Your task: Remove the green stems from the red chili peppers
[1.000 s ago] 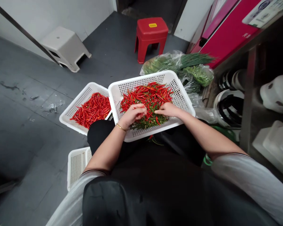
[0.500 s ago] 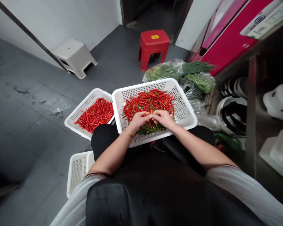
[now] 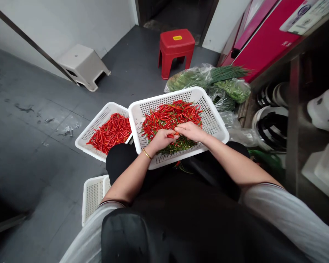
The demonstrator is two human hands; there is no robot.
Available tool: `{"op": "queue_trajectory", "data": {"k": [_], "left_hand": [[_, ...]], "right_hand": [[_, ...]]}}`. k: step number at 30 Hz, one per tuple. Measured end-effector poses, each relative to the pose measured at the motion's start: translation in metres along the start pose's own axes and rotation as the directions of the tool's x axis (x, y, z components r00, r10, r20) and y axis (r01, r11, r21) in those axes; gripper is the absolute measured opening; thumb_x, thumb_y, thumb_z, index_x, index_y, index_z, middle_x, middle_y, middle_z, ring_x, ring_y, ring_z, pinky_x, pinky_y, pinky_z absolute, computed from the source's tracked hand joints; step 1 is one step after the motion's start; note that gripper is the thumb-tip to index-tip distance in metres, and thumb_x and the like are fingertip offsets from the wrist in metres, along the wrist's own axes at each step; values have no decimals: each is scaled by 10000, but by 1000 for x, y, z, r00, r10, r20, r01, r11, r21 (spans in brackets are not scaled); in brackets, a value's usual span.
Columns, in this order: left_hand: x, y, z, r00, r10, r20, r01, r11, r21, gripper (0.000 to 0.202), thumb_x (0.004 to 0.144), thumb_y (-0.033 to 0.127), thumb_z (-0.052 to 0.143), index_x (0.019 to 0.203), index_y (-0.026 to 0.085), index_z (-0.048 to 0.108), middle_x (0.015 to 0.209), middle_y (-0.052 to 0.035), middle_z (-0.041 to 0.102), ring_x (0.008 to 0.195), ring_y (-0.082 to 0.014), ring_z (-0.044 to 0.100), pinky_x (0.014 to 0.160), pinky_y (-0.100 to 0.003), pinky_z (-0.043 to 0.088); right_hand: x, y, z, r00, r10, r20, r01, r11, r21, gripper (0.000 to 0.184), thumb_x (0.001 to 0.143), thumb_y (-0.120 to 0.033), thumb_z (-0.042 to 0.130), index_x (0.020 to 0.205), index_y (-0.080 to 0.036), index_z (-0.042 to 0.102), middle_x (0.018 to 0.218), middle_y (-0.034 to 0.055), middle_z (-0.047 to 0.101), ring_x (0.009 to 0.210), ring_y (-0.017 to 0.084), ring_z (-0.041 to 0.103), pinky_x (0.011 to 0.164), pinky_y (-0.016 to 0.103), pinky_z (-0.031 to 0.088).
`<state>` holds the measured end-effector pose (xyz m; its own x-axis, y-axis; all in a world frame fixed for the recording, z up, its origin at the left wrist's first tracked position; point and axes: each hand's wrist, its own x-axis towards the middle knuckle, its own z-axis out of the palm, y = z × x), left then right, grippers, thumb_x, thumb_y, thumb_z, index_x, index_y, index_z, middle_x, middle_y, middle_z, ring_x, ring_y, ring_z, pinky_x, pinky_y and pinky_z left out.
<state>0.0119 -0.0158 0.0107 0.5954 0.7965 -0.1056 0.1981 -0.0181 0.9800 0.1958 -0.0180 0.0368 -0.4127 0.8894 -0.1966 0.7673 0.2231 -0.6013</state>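
Observation:
My left hand (image 3: 164,139) is closed on red chili peppers (image 3: 171,136), whose red shows between the fingers. Pressed together just above it, the fingertips of my right hand (image 3: 191,131) pinch at a chili pepper by the left fingertips; its stem end is hidden. Both hands are over a white perforated basket (image 3: 212,116) resting on my lap. Red chilies with green stems (image 3: 168,115) fill its far part, while loose green stems (image 3: 181,144) lie along the near side. To the left, a second white basket (image 3: 83,137) holds a pile of red chilies (image 3: 111,132).
Another white basket (image 3: 91,197) sits on the floor at lower left. Beyond are a grey stool (image 3: 80,65) and a red stool (image 3: 177,42). Bagged green vegetables (image 3: 192,78) lie behind my basket. A shelf with bowls (image 3: 271,128) stands to the right.
My right hand has shifted slightly up and right, its fingers straighter. My left hand stays nearly in place, with red chili now showing in its fingers. The view has shifted slightly.

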Motion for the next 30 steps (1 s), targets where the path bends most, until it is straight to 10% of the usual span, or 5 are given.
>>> {"op": "queue_trajectory", "data": {"k": [6, 11, 19, 24, 30], "left_hand": [[1, 3, -4, 962, -263, 79, 271, 869, -413, 271, 769, 393, 662, 702, 140, 589, 506, 2, 575, 358, -35, 270, 382, -210, 146], [-1, -3, -23, 974, -219, -49, 143, 774, -617, 386, 652, 358, 795, 638, 176, 455, 449, 76, 425, 370, -24, 273, 388, -195, 136], [9, -21, -9, 969, -153, -194, 148, 988, -38, 260, 784, 396, 664, 675, 161, 637, 621, -33, 654, 545, -113, 526, 563, -244, 404], [18, -25, 10, 986, 54, -157, 22, 894, 447, 95, 791, 235, 616, 754, 190, 691, 778, -60, 704, 750, -184, 621, 723, -290, 451], [12, -13, 6, 955, -10, -295, 87, 965, 249, 226, 758, 270, 619, 583, 180, 508, 565, 2, 516, 543, -119, 442, 574, -263, 350]], "right_hand": [[9, 4, 2, 986, -7, -165, -83, 840, -536, 451, 1002, -395, 307, 1010, -125, 667, 948, 153, 698, 830, 215, 638, 649, 276, 373], [27, 47, 13, 978, 151, 142, -17, 740, -672, 362, 953, -387, 452, 1262, -282, 610, 1161, 105, 647, 826, 203, 652, 622, 267, 397], [31, 47, 5, 941, 47, 335, 191, 744, -640, 277, 932, -325, 483, 1017, -242, 733, 1011, 75, 694, 856, 196, 645, 632, 260, 409], [15, 11, -11, 964, -23, 267, 195, 744, -639, 343, 962, -328, 405, 1016, -182, 711, 1021, 113, 704, 872, 227, 663, 662, 287, 440], [21, -8, 2, 978, 206, 39, -138, 772, -620, 358, 947, -247, 392, 1122, -103, 670, 1075, 204, 695, 949, 292, 680, 732, 343, 490]]}}
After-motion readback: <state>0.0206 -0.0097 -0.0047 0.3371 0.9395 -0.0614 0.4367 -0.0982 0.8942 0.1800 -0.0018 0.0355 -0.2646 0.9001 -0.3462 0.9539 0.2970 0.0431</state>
